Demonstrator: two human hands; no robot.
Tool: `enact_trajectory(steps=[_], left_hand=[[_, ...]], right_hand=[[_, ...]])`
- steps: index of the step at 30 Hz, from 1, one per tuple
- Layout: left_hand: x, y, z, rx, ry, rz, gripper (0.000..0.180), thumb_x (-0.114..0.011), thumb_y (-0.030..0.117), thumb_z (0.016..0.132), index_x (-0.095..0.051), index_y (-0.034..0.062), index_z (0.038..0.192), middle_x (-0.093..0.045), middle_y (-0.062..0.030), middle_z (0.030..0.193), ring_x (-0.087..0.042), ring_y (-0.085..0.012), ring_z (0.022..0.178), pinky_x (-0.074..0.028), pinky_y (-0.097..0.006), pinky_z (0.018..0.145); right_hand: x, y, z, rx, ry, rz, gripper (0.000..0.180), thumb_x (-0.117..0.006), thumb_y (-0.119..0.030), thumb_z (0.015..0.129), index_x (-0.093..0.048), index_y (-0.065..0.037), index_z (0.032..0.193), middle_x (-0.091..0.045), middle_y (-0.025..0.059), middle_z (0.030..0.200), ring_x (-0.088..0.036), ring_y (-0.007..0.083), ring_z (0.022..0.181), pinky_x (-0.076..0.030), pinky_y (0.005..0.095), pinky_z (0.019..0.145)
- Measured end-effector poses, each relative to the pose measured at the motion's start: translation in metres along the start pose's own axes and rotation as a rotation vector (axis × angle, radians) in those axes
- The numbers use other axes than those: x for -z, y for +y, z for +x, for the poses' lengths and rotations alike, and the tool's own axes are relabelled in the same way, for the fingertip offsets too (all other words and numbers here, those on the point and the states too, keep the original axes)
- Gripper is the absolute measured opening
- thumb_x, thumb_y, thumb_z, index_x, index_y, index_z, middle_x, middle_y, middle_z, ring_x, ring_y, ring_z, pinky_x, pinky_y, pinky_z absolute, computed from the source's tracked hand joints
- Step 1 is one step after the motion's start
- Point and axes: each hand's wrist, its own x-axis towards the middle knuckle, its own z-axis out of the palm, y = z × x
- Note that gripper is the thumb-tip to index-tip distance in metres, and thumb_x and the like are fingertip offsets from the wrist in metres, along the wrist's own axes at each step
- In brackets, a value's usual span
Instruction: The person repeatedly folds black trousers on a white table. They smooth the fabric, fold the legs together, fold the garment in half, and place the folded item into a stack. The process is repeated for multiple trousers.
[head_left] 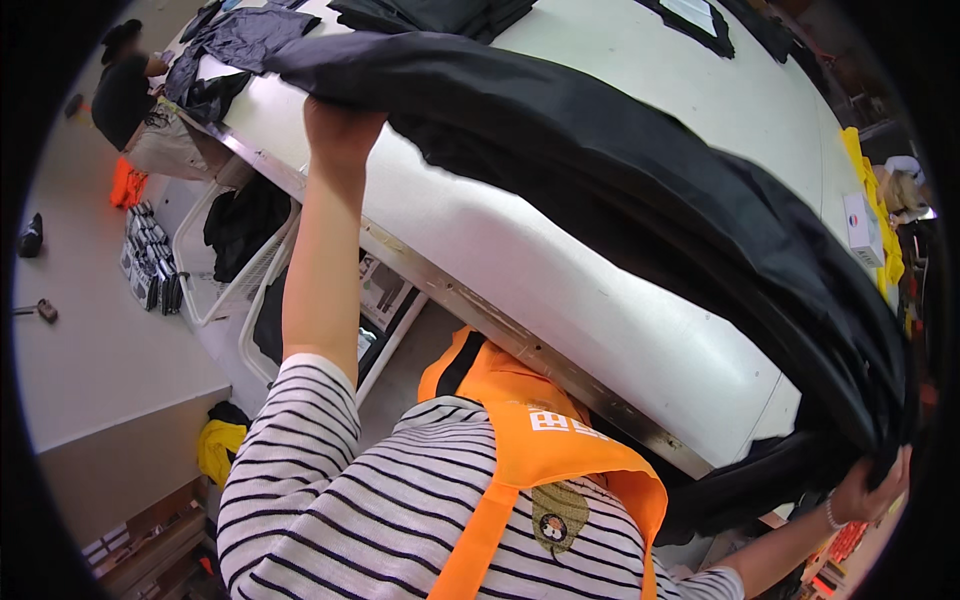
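A long piece of black cloth (600, 150) stretches in a wide arc over the white table (480, 235), held up between my two hands. My left hand (345, 130) grips its far left end; the fingers are mostly hidden under the fabric. At the lower right, my right hand (870, 490), with a beaded bracelet at the wrist, closes on the other end. Part of the cloth hangs below that hand, past the table's near edge. The cloth's exact kind of garment cannot be made out.
Folded black cloth (435, 14) and crumpled dark grey garments (235, 42) lie along the table's far side. White baskets (215, 285) with black cloth stand below the left edge. A person (130, 100) works at the far left. A small white box (862, 228) sits at the right.
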Motion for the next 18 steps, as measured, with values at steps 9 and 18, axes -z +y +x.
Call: enact_trajectory(steps=[9,18], left_hand=[[0.104,0.000,-0.177,-0.060,1.025,0.297,0.048,-0.040,0.037,0.095,-0.044,0.0091,0.134,-0.050,-0.0093,0.132,-0.050,-0.0278,0.119,-0.039,-0.042,0.103],[0.070,0.031,-0.223,-0.090,1.102,0.292,0.077,-0.030,0.060,0.092,-0.047,-0.0059,0.127,-0.052,-0.0160,0.129,-0.049,-0.0294,0.120,-0.037,-0.040,0.103]], right_hand=[[-0.133,-0.180,-0.129,0.042,-1.109,0.489,0.044,-0.063,0.003,0.055,-0.054,-0.003,0.098,-0.052,0.0143,0.103,-0.049,0.0344,0.096,-0.040,0.0444,0.084],[-0.129,-0.231,-0.183,-0.164,-1.228,0.316,0.091,-0.075,-0.017,0.063,-0.029,-0.008,0.141,-0.019,0.0167,0.149,-0.014,0.0374,0.139,-0.012,0.0578,0.109]])
